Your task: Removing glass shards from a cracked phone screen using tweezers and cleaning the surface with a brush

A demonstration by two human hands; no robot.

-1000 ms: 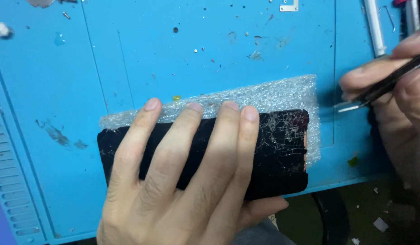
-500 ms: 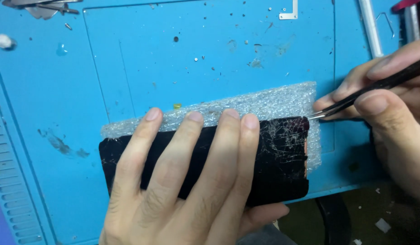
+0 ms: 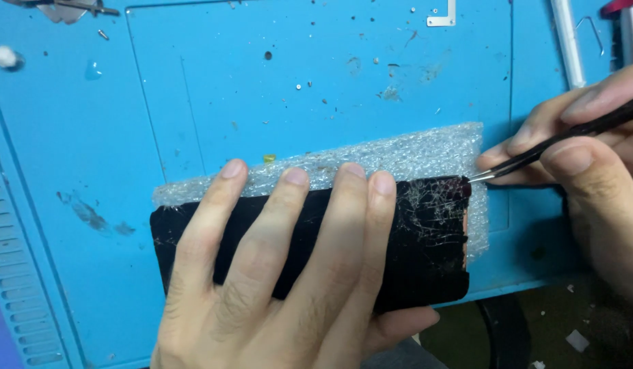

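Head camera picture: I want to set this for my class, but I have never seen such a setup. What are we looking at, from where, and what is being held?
The camera sits on a person's head and looks down at their own two bare hands over a blue work mat. The left hand lies flat, fingers spread, on a black phone with badly cracked glass. The phone rests on a sheet of bubble wrap. The right hand pinches black tweezers, whose tip meets the phone's upper right corner. Tiny screws and specks dot the mat, and a small metal bracket lies near its top edge.
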